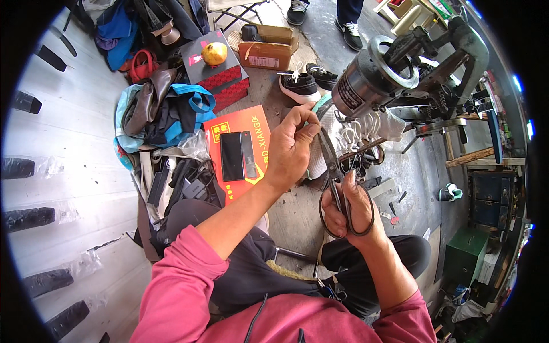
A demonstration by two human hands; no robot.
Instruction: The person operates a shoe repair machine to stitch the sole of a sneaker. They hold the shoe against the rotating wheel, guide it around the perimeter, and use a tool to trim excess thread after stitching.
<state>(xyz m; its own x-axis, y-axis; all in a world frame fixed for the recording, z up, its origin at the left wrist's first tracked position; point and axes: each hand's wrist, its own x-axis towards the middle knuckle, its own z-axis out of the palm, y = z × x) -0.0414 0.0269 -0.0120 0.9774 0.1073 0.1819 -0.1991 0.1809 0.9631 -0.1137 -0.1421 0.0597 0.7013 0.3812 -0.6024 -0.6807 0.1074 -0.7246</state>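
Observation:
My right hand [359,214] grips a pair of dark scissors [330,157] by their large loop handles, with the blades pointing up and away from me. My left hand [293,150] is closed in a pinch close to the scissor tips; what its fingers hold is too small or hidden to make out. Just beyond both hands is a white mesh shoe [321,121] with green trim, partly covered by my left hand and the scissors. White laces [360,130] hang beside it, under the round metal head of a sewing machine [357,86].
To my left, a phone [233,155] lies on a red-orange box or bag [254,120]. Farther off are a pomegranate-like fruit [214,54] on a shoebox [197,48], a cardboard box [269,54] and black shoes [300,86]. Bags [171,111] are heaped at left. Another person's feet [350,34] show at the top.

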